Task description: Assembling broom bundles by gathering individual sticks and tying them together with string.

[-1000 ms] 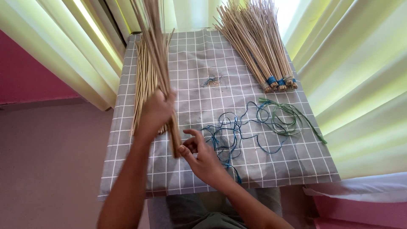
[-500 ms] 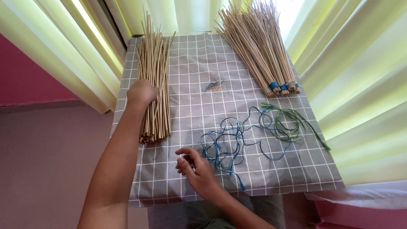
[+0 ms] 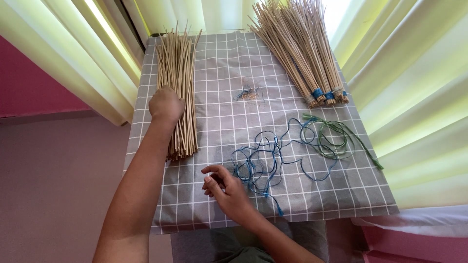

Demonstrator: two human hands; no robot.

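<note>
Left hand pressed on loose pile of thin sticks (grip unclear), right hand empty, fingers curled, beside tangled blue string, grey checked cloth

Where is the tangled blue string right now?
In the head view, the tangled blue string lies on the grey checked cloth, just right of the right hand and left of the green string.

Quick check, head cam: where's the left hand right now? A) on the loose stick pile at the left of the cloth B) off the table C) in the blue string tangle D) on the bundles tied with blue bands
A: the left hand rests on the loose stick pile at the left of the checked cloth, well apart from the tied bundles and the blue string.
</note>
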